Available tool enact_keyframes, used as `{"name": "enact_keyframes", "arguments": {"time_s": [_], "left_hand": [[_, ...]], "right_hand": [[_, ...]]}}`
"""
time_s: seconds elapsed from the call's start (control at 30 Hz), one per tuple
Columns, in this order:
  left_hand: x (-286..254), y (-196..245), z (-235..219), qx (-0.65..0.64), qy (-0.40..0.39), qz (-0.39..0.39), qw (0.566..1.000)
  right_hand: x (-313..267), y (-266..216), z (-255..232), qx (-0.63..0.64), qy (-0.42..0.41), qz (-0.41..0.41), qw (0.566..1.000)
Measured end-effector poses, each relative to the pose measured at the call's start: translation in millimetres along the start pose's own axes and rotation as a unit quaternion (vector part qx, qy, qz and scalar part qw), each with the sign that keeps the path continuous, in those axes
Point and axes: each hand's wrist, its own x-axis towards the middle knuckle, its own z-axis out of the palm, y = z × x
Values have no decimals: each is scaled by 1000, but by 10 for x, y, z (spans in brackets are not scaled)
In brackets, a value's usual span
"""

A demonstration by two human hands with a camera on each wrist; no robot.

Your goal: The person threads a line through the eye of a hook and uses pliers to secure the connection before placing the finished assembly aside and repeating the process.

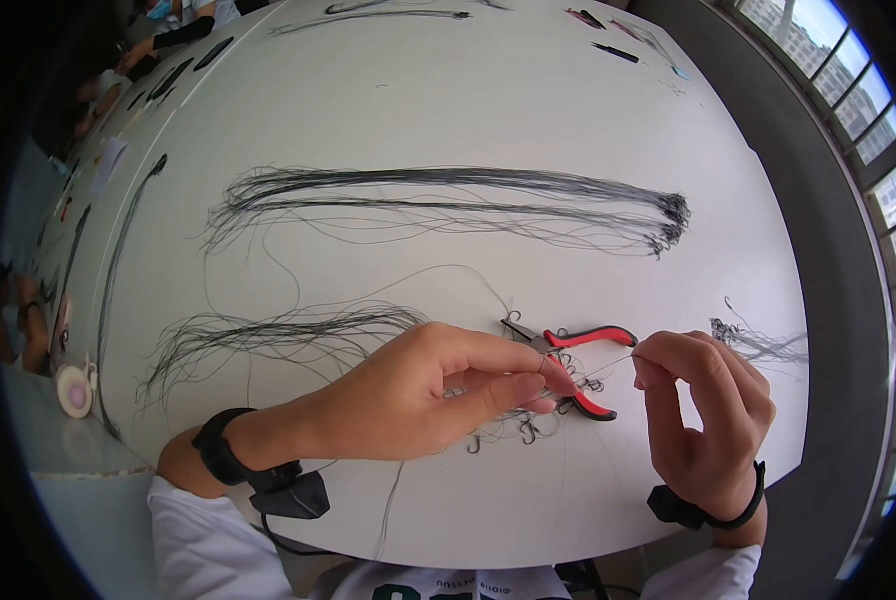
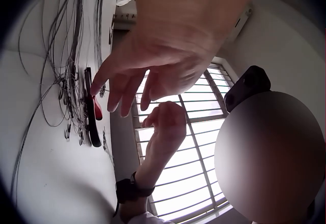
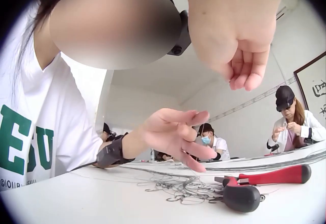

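Observation:
In the head view my left hand (image 1: 438, 390) extends over the pliers, thumb and index finger close together on a thin line (image 1: 613, 362). To its right, my right hand (image 1: 708, 405) pinches the same line between thumb and bent index finger. Below my left fingers lie red-and-black pliers (image 1: 593, 337), jaws pointing left, beside several small dark hooks (image 1: 528, 432) tied to lines. The left wrist view has my left hand (image 2: 173, 56) above and my right hand (image 2: 168, 124) beyond. In the right wrist view my right hand (image 3: 234, 40) is curled, its pinch hidden.
A long bundle of hooked lines (image 1: 448, 180) lies across the table (image 1: 448, 110). A looser bundle (image 1: 278, 335) is at left, another (image 1: 768, 343) at right. A white spool (image 1: 74, 391) sits far left. Other people (image 3: 293, 122) sit at the table beyond.

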Motion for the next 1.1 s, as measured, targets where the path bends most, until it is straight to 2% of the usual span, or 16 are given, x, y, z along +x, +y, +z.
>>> {"name": "enact_keyframes", "arguments": {"time_s": [0.07,0.1,0.17,0.23,0.3,0.47,0.57,0.8,0.87,1.0,1.07,1.1], "left_hand": [[-29,55,-26,-49,-43,-77,995],[-36,83,-35,-48,-44,-77,995],[-41,128,-58,-55,-114,-112,986],[-44,137,-81,-72,-124,-113,983],[-48,128,-87,-90,-134,-113,980],[-33,49,-130,-67,-124,-18,990],[-23,36,-138,-69,-121,12,990],[-48,107,-171,-132,-161,-67,976],[-35,61,-186,-55,-154,7,987],[-40,92,-137,-17,-105,43,993],[-74,188,-153,-187,-95,-92,973],[-72,182,-181,-186,-95,-92,974]], "right_hand": [[16,16,14,2,30,3,1000],[35,39,0,-16,36,3,999],[45,76,-35,-36,54,28,997],[44,125,-35,-43,93,35,994],[46,142,-60,-47,97,41,993],[51,161,-79,-55,86,84,991],[51,176,-79,-58,102,106,987],[58,231,-154,-80,129,130,980],[71,221,-157,-71,176,125,974],[61,224,-168,-96,178,113,973],[55,278,-136,-126,143,135,972],[44,310,-126,-137,114,149,973]]}}
